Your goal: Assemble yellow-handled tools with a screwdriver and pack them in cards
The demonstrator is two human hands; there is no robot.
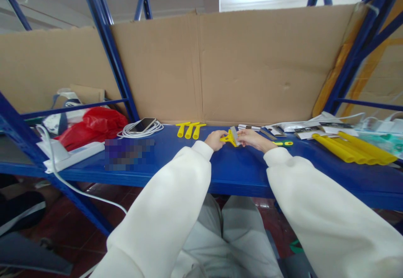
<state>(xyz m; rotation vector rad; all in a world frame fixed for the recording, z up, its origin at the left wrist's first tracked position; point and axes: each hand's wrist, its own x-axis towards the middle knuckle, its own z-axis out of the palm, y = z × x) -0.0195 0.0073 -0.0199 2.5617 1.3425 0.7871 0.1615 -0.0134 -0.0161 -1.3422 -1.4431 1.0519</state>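
Two hands closed on one yellow scraper, three yellow T-shaped pieces, one phone

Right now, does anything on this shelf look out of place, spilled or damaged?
Two things. A pixelated patch on the left of the shelf hides whatever lies there. A white cable droops past the shelf's front edge, looking untidy. No spill shows, and the yellow tool in the left hand shows no obvious damage.
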